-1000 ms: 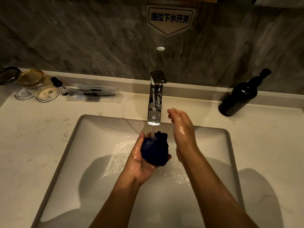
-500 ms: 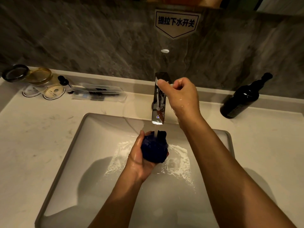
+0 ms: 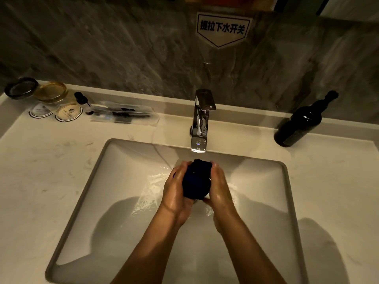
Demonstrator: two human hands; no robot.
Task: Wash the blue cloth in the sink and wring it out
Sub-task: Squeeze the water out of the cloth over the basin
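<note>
Now both hands are together over the sink [image 3: 90, 181], just below the spout of the chrome faucet [image 3: 200, 128]; between them is the blue cloth [image 3: 196, 180], squeezed into a dark, compact ball. The left hand [image 3: 174, 191] wraps its side of the ball with curled fingers, the thumb lying along the top edge; the right hand [image 3: 220, 188] does the same from the other side, so the cloth is gripped by the two palms and held above the basin, not touching its bottom. Both hands are wet and shiny; the far fingertips are hidden behind the cloth, so how deep they press I cannot tell. The basin under the hands shows bright wet patches and ripples; whether water is coming out of the spout is not clear in this dim light, perhaps not.

On the counter [image 3: 41, 171] at the far left stand a round dark lid [image 3: 21, 88], an amber glass jar [image 3: 52, 93] and two round paper coasters [image 3: 68, 113]; beside them lies a clear plastic packet [image 3: 125, 114] with dark items inside. At the far right a dark bottle [image 3: 301, 121] stands near the wall; on the grey stone wall above the faucet is a white sign [image 3: 223, 29] with Chinese characters.
</note>
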